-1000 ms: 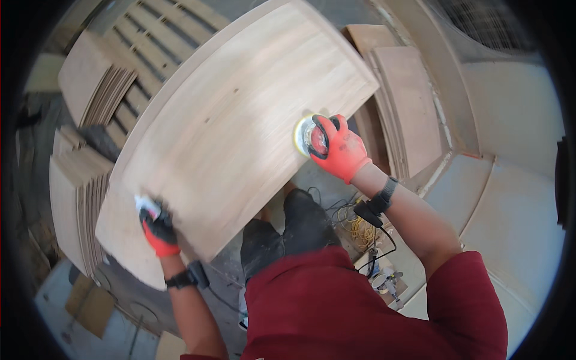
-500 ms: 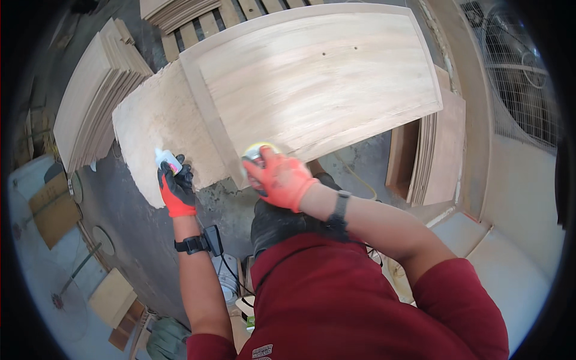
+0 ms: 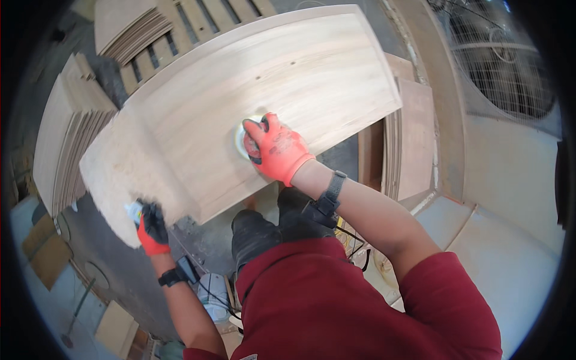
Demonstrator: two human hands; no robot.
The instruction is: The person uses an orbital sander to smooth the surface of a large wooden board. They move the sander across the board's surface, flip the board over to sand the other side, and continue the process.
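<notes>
My right hand [image 3: 277, 147], in a red and black glove, is closed over a round sander [image 3: 241, 141] with a pale disc edge. It rests on the face of a large curved wooden panel [image 3: 318, 90], left of the middle; the fingers hide most of the tool. My left hand [image 3: 152, 227], gloved alike, grips a small white squeeze bottle [image 3: 133, 210]. That hand is over the lower edge of a rough, pale board [image 3: 120, 162] at the panel's left end. Black fingers cover much of the bottle.
Stacks of curved wooden sheets stand at the left [image 3: 66, 138], the upper left [image 3: 129, 30] and the right [image 3: 414, 138]. A slatted pallet [image 3: 198, 24] lies beyond the panel. A large caged fan [image 3: 504, 66] is at the upper right. Near my left forearm sits a white bucket [image 3: 213, 294].
The view has shifted, so the panel appears further left and lower. My right hand has moved the sander inward from the panel's left border. My left hand still grips the bottle, now near the board's lower edge.
</notes>
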